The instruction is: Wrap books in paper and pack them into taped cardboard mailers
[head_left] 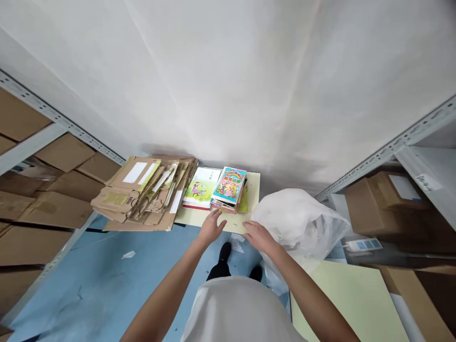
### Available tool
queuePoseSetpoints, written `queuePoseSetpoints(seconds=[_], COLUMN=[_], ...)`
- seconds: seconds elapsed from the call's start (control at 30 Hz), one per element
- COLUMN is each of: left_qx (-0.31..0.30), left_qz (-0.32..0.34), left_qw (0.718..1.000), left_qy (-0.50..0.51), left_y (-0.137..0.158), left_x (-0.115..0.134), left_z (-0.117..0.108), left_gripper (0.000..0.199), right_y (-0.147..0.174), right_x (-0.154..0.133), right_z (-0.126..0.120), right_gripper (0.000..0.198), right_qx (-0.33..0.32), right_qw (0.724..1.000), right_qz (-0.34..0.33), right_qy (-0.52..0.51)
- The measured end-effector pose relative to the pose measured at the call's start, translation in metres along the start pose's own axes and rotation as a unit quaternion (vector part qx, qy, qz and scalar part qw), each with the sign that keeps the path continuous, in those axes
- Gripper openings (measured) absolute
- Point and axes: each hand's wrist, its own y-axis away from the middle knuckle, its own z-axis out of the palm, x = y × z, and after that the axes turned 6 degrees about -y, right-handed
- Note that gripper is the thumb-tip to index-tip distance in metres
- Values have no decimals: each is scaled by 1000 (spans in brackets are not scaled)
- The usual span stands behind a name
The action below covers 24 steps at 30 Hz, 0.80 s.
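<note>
Book stack point(230, 186) sits on the pale yellow counter point(253, 187), right of centre, near the wall point(228, 85); top cover blue with cartoon figures, several books under it, edges not lined up. Just left of it, a white book point(202, 186) with a green picture cover, lying flat, red edge showing below.

My left fingers point(215, 214): loosely parted, thumb well out, nothing held; just in front of the stack's near edge, can't tell if touching. My right fingers point(248, 224): slightly bent, thumb apart, nothing held, at the counter's near right corner; contact unclear. White plastic bag point(285, 209), crumpled, right beside my right fingers.

Left end of counter: heap of flattened cardboard point(142, 190), white labels on some, sticking out past the near edge. Blue floor point(117, 280) below, a paper scrap point(128, 255) on it, plus my black shoes point(224, 251). Brown boxes point(66, 152) on the left shelving, more cartons point(370, 204) on the right. White power strip point(364, 244) near those.
</note>
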Motion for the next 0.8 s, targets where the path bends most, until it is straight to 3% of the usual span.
queuePoseSetpoints(seconds=[0.17, 0.37, 0.47, 0.63, 0.8], left_qx=[-32, -109, -152, -131, -90], left_qz=[-1, 44, 53, 76, 45], left_qw=[999, 992, 983, 985, 987], left_qy=[-22, -51, -85, -84, 129], left_y=[-52, -105, -108, -90, -85], left_x=[-29, -46, -52, -64, -79], left_z=[-13, -9, -2, 0, -3], left_gripper=[50, 57, 59, 56, 48], right_y=[-77, -150, -162, -160, -154], right_x=[-12, -14, -13, -18, -24], right_z=[7, 18, 31, 49, 57], right_gripper=[53, 75, 73, 56, 58], right_qx=[34, 22, 21, 51, 71], right_qw=[995, 988, 981, 975, 976], right_qz=[-11, 117, 155, 166, 155], right_qy=[98, 97, 110, 139, 133])
